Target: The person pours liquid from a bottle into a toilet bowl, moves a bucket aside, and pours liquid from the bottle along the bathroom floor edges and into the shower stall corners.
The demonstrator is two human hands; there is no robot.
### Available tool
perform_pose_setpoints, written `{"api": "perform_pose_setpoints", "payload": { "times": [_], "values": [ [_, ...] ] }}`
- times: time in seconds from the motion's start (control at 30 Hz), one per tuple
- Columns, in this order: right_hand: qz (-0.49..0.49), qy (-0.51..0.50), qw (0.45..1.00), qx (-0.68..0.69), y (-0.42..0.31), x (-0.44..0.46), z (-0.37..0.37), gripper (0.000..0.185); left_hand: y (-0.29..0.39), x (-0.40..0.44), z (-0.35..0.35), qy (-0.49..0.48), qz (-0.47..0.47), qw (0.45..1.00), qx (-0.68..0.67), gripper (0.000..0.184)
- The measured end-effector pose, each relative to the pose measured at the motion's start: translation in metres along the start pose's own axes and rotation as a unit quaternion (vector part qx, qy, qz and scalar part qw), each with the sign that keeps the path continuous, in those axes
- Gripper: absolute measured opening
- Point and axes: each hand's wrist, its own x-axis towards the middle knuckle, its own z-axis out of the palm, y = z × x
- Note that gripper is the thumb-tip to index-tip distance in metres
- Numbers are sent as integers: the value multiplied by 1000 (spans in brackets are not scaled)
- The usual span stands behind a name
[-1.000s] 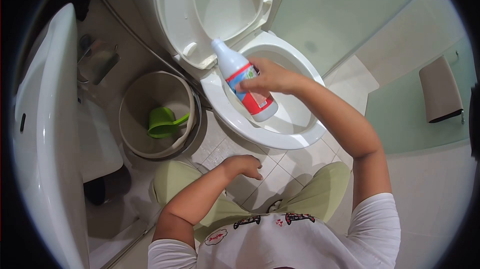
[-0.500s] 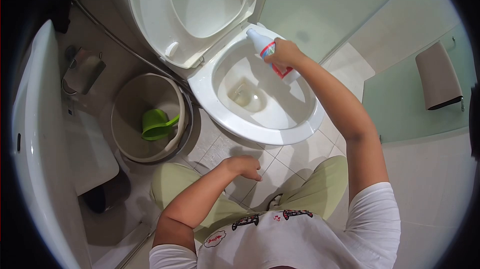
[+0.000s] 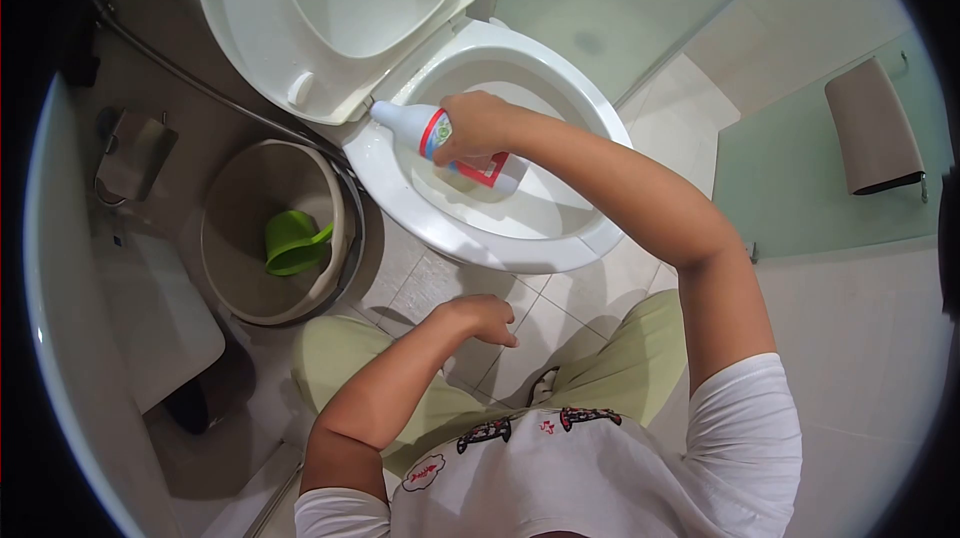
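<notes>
My right hand (image 3: 472, 126) is wrapped around a white cleaner bottle (image 3: 405, 126) with a red-and-white label. The bottle lies tilted over the toilet bowl (image 3: 560, 238), its narrow nozzle pointing left at the rim near the seat hinge. Part of the bottle is covered by my fingers and palm. Above the tiled floor in front of the bowl, my left hand (image 3: 485, 320) hangs with its fingers curled together and nothing visible in them. The toilet's lid and seat (image 3: 235, 38) are both raised.
Left of the toilet stands a beige bucket (image 3: 225, 268) with a green dipper (image 3: 290, 243) inside. A metal paper holder (image 3: 140, 153) and a hose (image 3: 215, 91) are on the left wall. At the far left is a white basin (image 3: 60, 338). A glass panel (image 3: 640, 8) borders the right side.
My right hand has swept the bottle leftward and slightly down, from the far right part of the rim to the left side near the hinge. The view has shifted slightly.
</notes>
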Motion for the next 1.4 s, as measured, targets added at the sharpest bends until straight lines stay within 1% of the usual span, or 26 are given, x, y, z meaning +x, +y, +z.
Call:
{"api": "perform_pose_setpoints", "payload": {
  "times": [0.07, 0.1, 0.17, 0.3, 0.37, 0.4, 0.47, 0.5, 0.57, 0.6, 0.63, 0.7, 0.73, 0.77, 0.83, 0.87, 0.93, 0.97, 1.03, 1.07, 1.1, 1.17, 1.27, 1.4],
  "values": [
    [-57, -28, 989, 135, 5, 2, 11, 57, 2, -1, 0, 2, -2, 1000, -6, 65],
    [-57, -31, 988, 138, 9, 1, 16, 57, 2, -1, 2, -1, -6, 1000, -8, 65],
    [-52, -63, 955, 286, 21, -5, 21, 57, 4, -2, 4, -6, -7, 1000, -14, 64],
    [-49, -39, 949, 311, 66, 5, 32, 56, 6, -4, 5, -17, -18, 1000, -10, 62],
    [20, -13, 957, 288, 87, 11, 33, 56, 7, -7, 4, -16, -21, 1000, -13, 60],
    [20, -13, 957, 288, 98, 15, 34, 56, 10, -9, 2, -18, -20, 1000, -9, 59],
    [113, -26, 959, 257, 113, 28, 35, 54, 10, -7, 4, -21, -19, 1000, -7, 58],
    [112, -26, 959, 257, 117, 38, 36, 54, 8, -3, 7, -13, -8, 1000, 0, 57],
    [141, 37, 985, 96, 122, 56, 38, 53, 8, -1, 12, -4, 3, 1000, 7, 57],
    [143, 57, 986, 56, 120, 62, 39, 52, 10, -1, 13, -1, 9, 1000, 16, 56],
    [142, 57, 987, 56, 117, 70, 39, 52, 10, -2, 12, 3, 15, 1000, 26, 56],
    [155, 31, 987, 22, 107, 86, 44, 48, 12, -5, 9, 4, 17, 1000, 23, 56],
    [133, 39, 990, -14, 95, 86, 44, 49, 12, -6, 8, 5, 19, 1000, 21, 56],
    [134, 35, 990, -14, 82, 87, 47, 49, 11, -6, 9, 3, 21, 1000, 18, 56],
    [92, 17, 996, -9, 60, 86, 56, 48, 10, -4, 9, -2, 24, 999, 23, 56],
    [92, 17, 996, -9, 50, 84, 61, 48, 9, -4, 8, -3, 25, 999, 24, 56],
    [23, -10, 998, -58, 39, 83, 70, 60, 6, -2, 7, 0, 21, 1000, 19, 55],
    [24, -12, 998, -58, 39, 82, 69, 60, 5, -2, 8, -1, 22, 1000, 18, 55],
    [51, -19, 999, -4, 40, 78, 60, 56, 2, -1, 9, 17, 32, 999, 9, 54],
    [74, -51, 995, 41, 44, 78, 48, 51, 2, -2, 9, 17, 31, 999, 7, 54],
    [73, -54, 995, 41, 56, 84, 45, 51, 3, -3, 10, 22, 33, 999, 7, 54],
    [99, -14, 994, 37, 77, 97, 42, 40, 4, -5, 10, 26, 33, 999, 6, 53],
    [114, -10, 993, -3, 81, 98, 47, 40, 6, -6, 8, 8, 22, 1000, -7, 53],
    [77, -26, 996, -33, 32, 74, 61, 41, 3, -3, 9, 15, 26, 1000, 1, 52]
  ]
}}
